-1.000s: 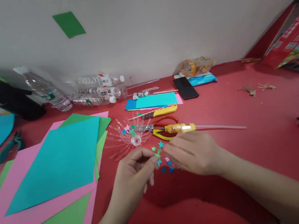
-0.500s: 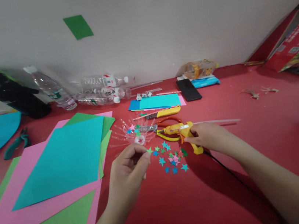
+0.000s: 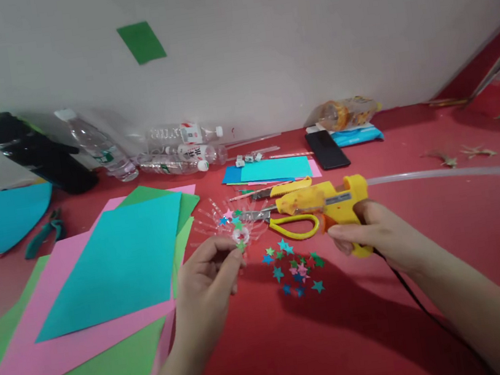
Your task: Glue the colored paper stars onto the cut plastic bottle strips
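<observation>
Pinched between the thumb and forefinger of my left hand (image 3: 209,277) is a small green paper star (image 3: 241,246). My right hand (image 3: 380,234) grips a yellow hot glue gun (image 3: 326,201) by its handle, with the nozzle pointing left and a long clear glue stick (image 3: 443,172) out of its back. Just beyond my left fingertips lies a cut clear plastic bottle piece (image 3: 240,235), its strips fanned out and several stars on them. Loose paper stars (image 3: 277,273) in several colours are scattered between my hands. Scissors (image 3: 295,228) with yellow handles lie partly behind the glue gun.
Coloured paper sheets (image 3: 112,269) cover the left, near pliers (image 3: 45,233). Along the wall are a black bottle (image 3: 36,155), clear plastic bottles (image 3: 181,160), a phone (image 3: 327,148) and a blue packet (image 3: 358,134). A yellow cutter (image 3: 291,186) and small paper sheets (image 3: 275,169) lie mid-table.
My right hand has lifted the glue gun off the table, up and towards me. My left hand, still pinching the star, has shifted slightly closer to the bottle piece. The view has turned slightly left.
</observation>
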`<action>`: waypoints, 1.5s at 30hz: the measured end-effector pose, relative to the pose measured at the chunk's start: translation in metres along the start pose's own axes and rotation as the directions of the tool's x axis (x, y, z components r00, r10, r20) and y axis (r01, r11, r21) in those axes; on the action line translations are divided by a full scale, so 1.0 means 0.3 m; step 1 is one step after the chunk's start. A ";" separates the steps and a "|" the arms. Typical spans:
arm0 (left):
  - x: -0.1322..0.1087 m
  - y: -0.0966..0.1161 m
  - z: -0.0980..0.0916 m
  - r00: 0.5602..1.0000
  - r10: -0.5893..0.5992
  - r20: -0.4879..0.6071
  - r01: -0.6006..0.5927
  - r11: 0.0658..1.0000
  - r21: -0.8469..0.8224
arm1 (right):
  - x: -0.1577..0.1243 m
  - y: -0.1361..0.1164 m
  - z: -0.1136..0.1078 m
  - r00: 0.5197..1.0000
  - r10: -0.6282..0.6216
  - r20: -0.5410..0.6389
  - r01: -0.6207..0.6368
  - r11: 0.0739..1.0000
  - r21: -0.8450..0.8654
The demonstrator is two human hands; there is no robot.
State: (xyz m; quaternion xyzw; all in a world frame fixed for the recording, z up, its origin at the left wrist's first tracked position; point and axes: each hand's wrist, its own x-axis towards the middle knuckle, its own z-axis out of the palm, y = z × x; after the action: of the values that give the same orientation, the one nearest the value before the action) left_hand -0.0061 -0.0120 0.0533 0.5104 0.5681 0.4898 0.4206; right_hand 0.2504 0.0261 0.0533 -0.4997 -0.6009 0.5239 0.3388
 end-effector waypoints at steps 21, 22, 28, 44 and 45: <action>0.000 -0.001 0.005 0.985 0.164 -0.059 -0.148 0.965 0.218 | -0.071 -0.018 0.126 0.993 -0.048 0.103 0.053 0.998 -0.039; -0.001 0.000 0.005 0.986 0.158 -0.056 -0.142 0.964 0.223 | -0.069 -0.010 0.126 0.995 -0.035 0.097 0.040 0.998 -0.051; -0.004 0.009 0.008 0.989 0.139 -0.051 -0.126 0.970 0.206 | -0.066 0.007 0.125 0.996 -0.019 0.085 0.026 0.996 -0.080; -0.005 0.016 0.011 0.989 0.142 -0.042 -0.131 0.970 0.206 | -0.071 0.027 0.132 0.998 -0.010 0.056 0.011 1.000 -0.012; -0.006 0.017 0.010 0.989 0.142 -0.041 -0.130 0.969 0.210 | -0.072 0.031 0.133 0.998 -0.013 0.055 0.014 1.000 -0.010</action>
State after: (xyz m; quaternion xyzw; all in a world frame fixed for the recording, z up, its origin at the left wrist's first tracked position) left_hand -0.0020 -0.0133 0.0579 0.5753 0.5912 0.4696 0.3146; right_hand 0.2214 -0.0065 0.0380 -0.4827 -0.6160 0.5321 0.3232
